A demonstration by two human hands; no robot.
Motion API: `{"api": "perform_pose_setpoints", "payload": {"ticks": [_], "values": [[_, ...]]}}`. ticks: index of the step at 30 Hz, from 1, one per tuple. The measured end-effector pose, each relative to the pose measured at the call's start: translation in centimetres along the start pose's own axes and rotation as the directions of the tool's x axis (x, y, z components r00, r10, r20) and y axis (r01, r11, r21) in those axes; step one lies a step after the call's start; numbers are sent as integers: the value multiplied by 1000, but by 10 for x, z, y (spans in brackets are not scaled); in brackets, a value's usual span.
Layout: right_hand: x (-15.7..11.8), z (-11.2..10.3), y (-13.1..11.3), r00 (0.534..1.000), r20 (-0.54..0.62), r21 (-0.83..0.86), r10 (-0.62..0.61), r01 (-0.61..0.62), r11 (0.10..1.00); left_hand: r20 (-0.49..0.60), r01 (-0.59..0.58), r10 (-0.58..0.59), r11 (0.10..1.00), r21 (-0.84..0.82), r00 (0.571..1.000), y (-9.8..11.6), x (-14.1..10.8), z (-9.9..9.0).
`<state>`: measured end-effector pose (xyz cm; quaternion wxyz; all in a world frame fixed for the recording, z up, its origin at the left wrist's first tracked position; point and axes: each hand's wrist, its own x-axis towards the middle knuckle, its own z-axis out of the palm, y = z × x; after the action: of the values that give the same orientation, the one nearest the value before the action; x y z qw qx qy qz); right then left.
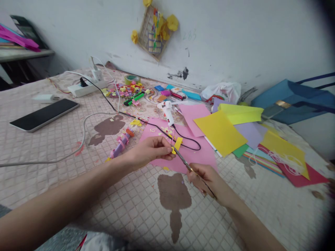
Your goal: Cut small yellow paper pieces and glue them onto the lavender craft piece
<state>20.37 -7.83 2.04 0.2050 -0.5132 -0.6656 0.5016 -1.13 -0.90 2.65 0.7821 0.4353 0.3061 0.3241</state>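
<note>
My left hand (pixel 154 151) pinches a small piece of yellow paper (pixel 178 143) between thumb and fingers. A pair of scissors (pixel 183 159) is gripped in my right hand (pixel 205 179), its blades reaching up to the lower edge of that paper. Under both hands lies a pink sheet (pixel 204 157) with small paper scraps scattered on it. Left of my left hand rests a purple paper stick (pixel 120 143) with pink and orange bits on it. A white glue gun (pixel 167 113) stands just beyond the hands, its black cord looping over the pink sheet.
A phone (pixel 45 114) and a white power strip (pixel 86 87) are on the left. Small paper flowers (pixel 123 91) and a tape roll (pixel 132 79) lie at the back. To the right are yellow paper sheets (pixel 221 132), white string (pixel 284 160) and a blue bag (pixel 290 101).
</note>
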Motion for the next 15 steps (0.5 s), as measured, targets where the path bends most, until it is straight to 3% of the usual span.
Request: {"api": "perform_pose_setpoints", "payload": {"ticks": [15], "values": [[-1, 0, -1, 1000, -4, -14, 11, -11, 1000, 6, 1, 0, 1000, -20, 1000, 0, -1, 1]]}}
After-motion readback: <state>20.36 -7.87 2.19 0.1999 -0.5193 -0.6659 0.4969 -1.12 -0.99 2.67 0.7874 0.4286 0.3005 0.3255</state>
